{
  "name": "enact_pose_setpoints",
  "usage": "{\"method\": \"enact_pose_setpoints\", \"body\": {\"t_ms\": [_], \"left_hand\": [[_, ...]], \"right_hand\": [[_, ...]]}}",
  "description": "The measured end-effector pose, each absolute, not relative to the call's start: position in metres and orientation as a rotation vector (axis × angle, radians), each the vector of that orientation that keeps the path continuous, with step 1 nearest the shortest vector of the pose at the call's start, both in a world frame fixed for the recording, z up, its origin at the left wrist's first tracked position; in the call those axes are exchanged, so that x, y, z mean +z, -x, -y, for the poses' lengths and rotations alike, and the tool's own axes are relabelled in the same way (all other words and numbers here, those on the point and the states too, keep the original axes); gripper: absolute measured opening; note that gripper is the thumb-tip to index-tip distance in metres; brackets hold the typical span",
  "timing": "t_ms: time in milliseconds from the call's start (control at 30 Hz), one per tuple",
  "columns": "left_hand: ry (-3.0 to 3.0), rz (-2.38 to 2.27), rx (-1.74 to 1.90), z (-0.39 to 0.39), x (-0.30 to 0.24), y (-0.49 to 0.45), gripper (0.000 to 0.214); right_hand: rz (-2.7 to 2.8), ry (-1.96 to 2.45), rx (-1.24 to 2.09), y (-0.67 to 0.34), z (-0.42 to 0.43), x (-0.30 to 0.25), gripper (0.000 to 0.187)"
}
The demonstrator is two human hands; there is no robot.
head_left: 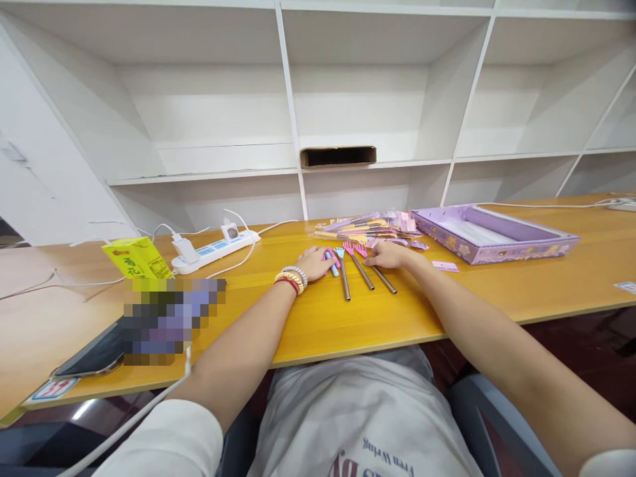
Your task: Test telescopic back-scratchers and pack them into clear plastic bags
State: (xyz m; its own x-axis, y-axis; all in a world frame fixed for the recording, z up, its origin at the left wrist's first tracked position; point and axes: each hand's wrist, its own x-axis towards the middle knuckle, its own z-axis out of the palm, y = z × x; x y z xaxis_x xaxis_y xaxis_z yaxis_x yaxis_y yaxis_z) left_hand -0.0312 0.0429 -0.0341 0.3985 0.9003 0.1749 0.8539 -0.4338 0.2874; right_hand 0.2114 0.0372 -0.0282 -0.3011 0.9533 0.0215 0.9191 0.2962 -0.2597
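Fingers of left hand (313, 264): bent and gathered over a small pink piece (328, 254) and a small blue piece (334, 271), just left of the row of rods; pads hidden, so cannot tell whether pinching or only resting on top. Fingers of right hand (390, 254): curled close together, tips down beside the upper part of the rightmost rod; touching, by the look of it, but cannot tell whether pinching. Location of rods: on the table (308, 324), between and in front of both hands, one blue-headed rod (344, 279) at left, then a middle pink-headed rod (362, 272) and a right pink-headed rod (385, 280). All three lying flat, claw heads away, bare metal ends toward the near edge, with gaps between the shafts. Behind the hands, a heaped pile (372, 228) of long, thin pieces, some apparently in clear wrap, just left of the open purple box (521, 255); a pink card (446, 266) in front of box. Progress, as judged from layout: early to partway. Done: three rods set out singly, clear of the pile. Left: pieces under left hand, plus the larger heaped batch; exact count unreadable through overlap.
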Motion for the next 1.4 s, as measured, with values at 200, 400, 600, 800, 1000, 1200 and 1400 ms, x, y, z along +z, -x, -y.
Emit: {"method": "enact_pose_setpoints", "body": {"t_ms": [200, 400, 600, 800, 1000, 1200, 1400], "left_hand": [[-2.562, -1.545, 0.353, -0.051, -0.041, 0.033, 0.043], [-2.544, -1.569, 0.390, -0.049, -0.037, 0.034, 0.041], [-2.452, -1.571, 0.460, -0.042, -0.031, 0.030, 0.036], [-2.485, -1.553, 0.387, -0.038, -0.027, 0.030, 0.039], [-2.514, -1.512, 0.375, -0.039, -0.027, 0.032, 0.040], [-2.512, -1.520, 0.375, -0.037, -0.026, 0.031, 0.040], [-2.497, -1.528, 0.383, -0.033, -0.024, 0.030, 0.040]], "right_hand": [[2.421, 1.663, 0.252, -0.210, -0.039, -0.031, 0.025], [2.366, 1.560, 0.357, -0.210, -0.035, -0.029, 0.025], [2.296, 1.500, 0.429, -0.210, -0.039, -0.031, 0.022], [2.122, 1.613, 0.324, -0.217, -0.047, -0.033, 0.029], [1.881, 1.641, 0.326, -0.226, -0.053, -0.037, 0.033], [1.731, 1.612, 0.518, -0.230, -0.056, -0.040, 0.029], [1.671, 1.471, 0.547, -0.222, -0.047, -0.030, 0.023]]}}
